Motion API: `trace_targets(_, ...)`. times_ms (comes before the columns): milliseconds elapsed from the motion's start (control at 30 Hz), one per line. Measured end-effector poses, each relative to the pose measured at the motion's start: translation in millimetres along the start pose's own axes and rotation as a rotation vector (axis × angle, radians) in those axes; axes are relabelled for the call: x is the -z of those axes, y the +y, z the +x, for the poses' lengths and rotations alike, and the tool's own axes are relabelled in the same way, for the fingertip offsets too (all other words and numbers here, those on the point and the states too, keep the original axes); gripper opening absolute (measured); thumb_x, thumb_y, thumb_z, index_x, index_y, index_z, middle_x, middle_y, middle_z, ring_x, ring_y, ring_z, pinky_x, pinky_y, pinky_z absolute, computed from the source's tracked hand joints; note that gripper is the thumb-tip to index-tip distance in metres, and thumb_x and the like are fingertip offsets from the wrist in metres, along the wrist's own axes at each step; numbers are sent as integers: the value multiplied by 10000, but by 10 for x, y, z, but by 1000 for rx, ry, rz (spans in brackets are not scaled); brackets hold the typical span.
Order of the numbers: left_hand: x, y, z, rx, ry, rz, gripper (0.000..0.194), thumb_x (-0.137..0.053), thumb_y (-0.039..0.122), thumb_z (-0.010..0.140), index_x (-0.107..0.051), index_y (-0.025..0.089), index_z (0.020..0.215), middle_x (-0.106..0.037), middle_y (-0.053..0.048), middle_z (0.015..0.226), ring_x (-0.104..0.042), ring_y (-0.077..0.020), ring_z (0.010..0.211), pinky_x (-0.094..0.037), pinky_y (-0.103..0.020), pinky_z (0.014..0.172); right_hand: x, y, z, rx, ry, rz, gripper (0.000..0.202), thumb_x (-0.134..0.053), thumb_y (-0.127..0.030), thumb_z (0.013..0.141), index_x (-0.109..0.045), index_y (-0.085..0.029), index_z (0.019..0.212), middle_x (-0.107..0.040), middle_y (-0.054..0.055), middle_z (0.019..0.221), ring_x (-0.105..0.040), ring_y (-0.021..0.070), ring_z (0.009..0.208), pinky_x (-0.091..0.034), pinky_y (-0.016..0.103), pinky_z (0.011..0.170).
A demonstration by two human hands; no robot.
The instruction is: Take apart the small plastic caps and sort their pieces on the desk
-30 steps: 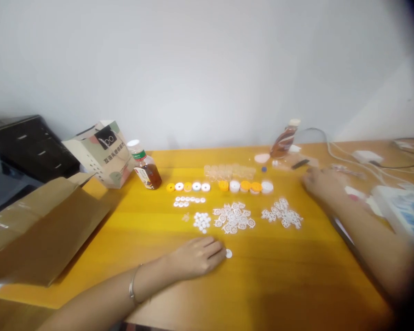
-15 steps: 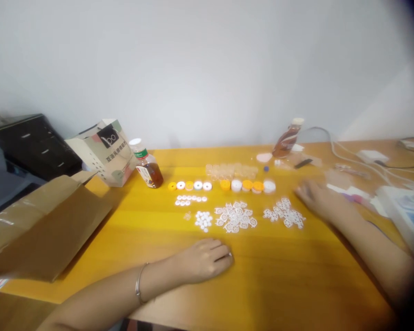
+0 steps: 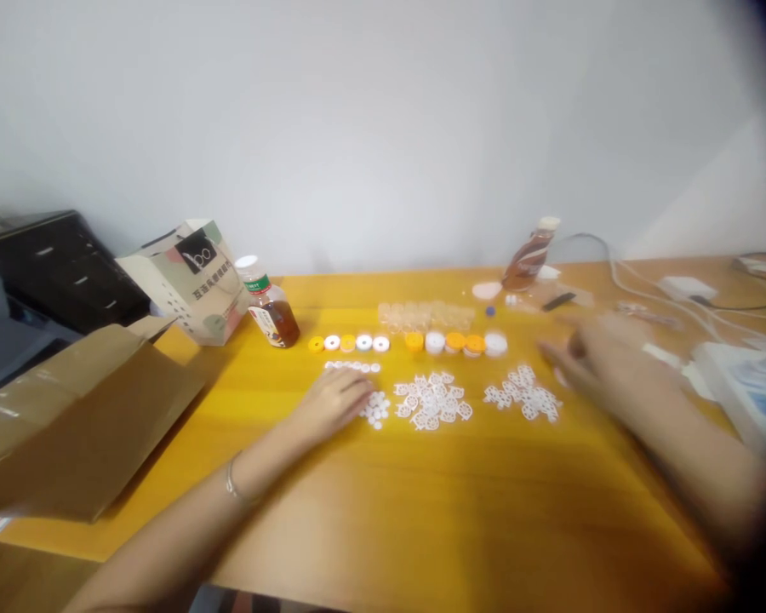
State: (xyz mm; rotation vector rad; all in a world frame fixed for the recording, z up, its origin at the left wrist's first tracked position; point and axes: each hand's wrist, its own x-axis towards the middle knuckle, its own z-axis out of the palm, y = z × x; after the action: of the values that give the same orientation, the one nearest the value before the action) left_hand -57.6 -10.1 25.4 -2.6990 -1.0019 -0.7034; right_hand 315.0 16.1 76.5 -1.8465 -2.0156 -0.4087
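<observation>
My left hand lies palm down at the left edge of a pile of small white round pieces. Its fingers are bent and pressed together; what they hold, if anything, is hidden. A row of small white rings sits just beyond it, partly covered. My right hand is smeared by motion above the table's right side, thumb and forefinger apart, with nothing visible between them. Left of it lies a pile of white openwork plastic pieces. Another pile of white wheel-like pieces rests between the hands.
Behind stand a row of yellow and white rings, yellow and white round pieces and translucent cups. Two drink bottles, a paper bag, an open cardboard box and white cables surround them.
My left hand has moved forward and left from the front of the table to the small white pieces, covering some tiny clear parts. My right hand has shifted slightly and its fingers have spread.
</observation>
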Motion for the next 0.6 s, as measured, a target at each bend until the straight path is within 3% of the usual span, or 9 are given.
trace_targets(100,-38,-223,33,71,-67,79,189,-430,220,893,-603,178,958,-627,-59,934,-539,-161,863,-361,-300,717,13,-406,-273,209,-53,61,340,-397,-455,879,-521,-178,1031,-617,39,618,-533,150,453,-307,242,436)
trace_targets(267,-98,-268,41,92,-139,156,226,-400,255,911,-616,213,963,-643,-35,920,-547,-165,863,-294,-337,736,-64,-963,-744,620,115,237,213,-344,-283,904,-527,-175,919,-653,56,723,-595,160,592,-389,249,516)
trace_targets(433,-108,-287,9,105,-116,132,207,-429,246,893,-625,221,954,-639,-36,934,-540,-167,875,-276,-333,736,-146,-1205,-988,721,42,276,213,-330,-223,887,-491,-186,752,-554,11,612,-512,139,528,-360,254,500)
trace_targets(600,-64,-273,7,141,-24,81,192,-454,260,874,-628,224,944,-618,-49,987,-538,-172,889,-279,-324,736,-205,-1280,-1042,704,8,308,158,-370,-216,848,-457,-191,718,-518,4,610,-482,134,529,-335,250,496)
